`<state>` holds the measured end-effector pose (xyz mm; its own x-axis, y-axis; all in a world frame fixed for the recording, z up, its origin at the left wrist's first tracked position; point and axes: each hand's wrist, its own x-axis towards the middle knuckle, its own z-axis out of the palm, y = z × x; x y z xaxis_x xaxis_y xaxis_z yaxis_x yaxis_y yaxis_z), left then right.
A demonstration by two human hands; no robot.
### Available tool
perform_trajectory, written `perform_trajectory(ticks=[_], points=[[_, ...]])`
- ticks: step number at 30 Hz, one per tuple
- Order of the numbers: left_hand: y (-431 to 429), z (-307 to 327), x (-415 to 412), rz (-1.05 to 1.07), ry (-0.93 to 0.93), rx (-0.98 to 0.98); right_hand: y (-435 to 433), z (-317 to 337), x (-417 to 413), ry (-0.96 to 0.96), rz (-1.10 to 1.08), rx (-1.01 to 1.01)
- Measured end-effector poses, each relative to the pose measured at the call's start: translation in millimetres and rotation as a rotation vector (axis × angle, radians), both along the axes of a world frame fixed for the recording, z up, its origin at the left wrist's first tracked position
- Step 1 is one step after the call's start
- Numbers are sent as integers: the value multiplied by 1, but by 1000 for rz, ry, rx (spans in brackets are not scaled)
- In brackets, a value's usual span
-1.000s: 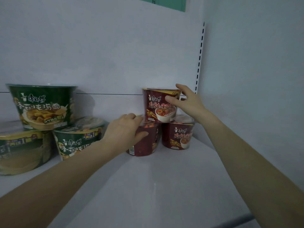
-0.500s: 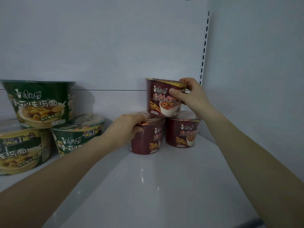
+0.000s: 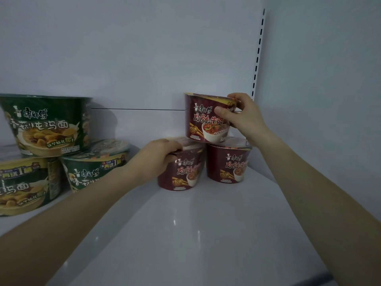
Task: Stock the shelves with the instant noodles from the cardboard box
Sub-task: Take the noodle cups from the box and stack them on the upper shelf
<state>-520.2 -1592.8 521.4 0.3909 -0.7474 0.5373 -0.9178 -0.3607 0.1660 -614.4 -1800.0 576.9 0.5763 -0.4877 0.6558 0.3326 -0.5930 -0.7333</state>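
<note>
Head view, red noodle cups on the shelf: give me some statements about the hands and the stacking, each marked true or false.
1. The right hand grips the top red cup. True.
2. The top red cup stands directly on the shelf. False: it is on top of the lower left red cup and the lower right red cup.
3. The left hand holds the lower left red cup near its rim. True.
4. The green bowls stand to the right of the red cups. False: they are to the left.
</note>
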Motion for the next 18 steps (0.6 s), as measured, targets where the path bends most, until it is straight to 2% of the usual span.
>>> perform_trajectory(ticks=[4, 8, 18], points=[[4, 0, 0, 10, 32, -4, -1, -1, 1, 2, -6, -8], [-5, -1, -7, -30, -41, -32, 0, 0, 1, -7, -1, -5], [-7, -3, -4, -106, 85, -124, 2, 0, 3, -13, 29, 9]])
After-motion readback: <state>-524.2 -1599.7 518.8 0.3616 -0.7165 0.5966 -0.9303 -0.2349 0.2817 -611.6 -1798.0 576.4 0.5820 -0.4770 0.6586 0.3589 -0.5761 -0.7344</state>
